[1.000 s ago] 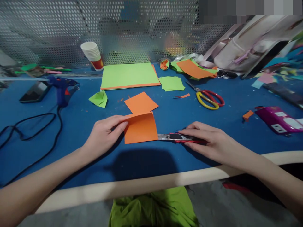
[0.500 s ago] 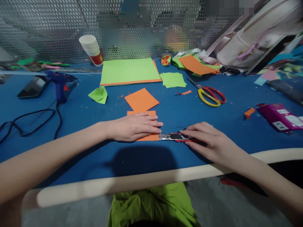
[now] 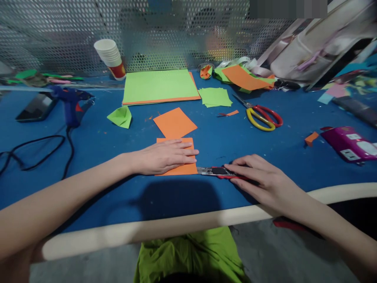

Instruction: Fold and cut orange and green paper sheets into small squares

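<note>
Flat on an orange paper rests my left hand, its fingers stretched toward the right edge of the sheet. My right hand is closed around a red and black utility knife, which lies low over the table. The blade points left, and its tip meets or slips under the paper's lower right corner; I cannot tell which. Just behind, a second orange square lies turned like a diamond, touching or overlapped by the first. A folded green paper piece sits to the left.
Behind lie large green sheets, small green squares and scissors. A glue gun with its cord, a phone and stacked paper cups are at left. A purple case lies at right, a pale rim in front.
My left hand has slid slightly left on the orange paper. The right hand keeps its grip on the utility knife at nearly the same spot; the view has shifted a little.
</note>
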Action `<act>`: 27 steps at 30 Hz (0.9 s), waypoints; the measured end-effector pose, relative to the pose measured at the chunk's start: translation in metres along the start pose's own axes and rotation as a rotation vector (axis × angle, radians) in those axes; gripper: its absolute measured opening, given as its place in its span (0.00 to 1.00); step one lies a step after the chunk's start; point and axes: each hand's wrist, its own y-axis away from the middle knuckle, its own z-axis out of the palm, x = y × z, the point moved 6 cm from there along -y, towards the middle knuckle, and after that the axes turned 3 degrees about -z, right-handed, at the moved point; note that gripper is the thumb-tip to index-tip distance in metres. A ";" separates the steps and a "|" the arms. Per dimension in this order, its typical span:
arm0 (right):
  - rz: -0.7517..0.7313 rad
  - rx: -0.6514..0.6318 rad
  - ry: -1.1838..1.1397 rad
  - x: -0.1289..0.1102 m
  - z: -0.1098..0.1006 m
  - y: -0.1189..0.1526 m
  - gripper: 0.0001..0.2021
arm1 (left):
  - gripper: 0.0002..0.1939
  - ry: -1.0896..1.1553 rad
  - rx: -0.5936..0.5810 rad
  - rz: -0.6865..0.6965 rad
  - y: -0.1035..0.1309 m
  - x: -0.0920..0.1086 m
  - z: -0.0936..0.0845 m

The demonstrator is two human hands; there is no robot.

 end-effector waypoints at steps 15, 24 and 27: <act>0.036 0.020 -0.063 -0.002 0.000 0.002 0.15 | 0.22 0.004 -0.053 -0.071 0.000 -0.002 0.000; 0.027 0.041 -0.068 -0.005 0.001 0.003 0.15 | 0.22 -0.002 -0.042 -0.052 0.001 -0.002 0.001; 0.041 0.053 -0.064 -0.006 0.002 0.004 0.15 | 0.22 0.003 -0.040 -0.058 0.001 -0.002 0.001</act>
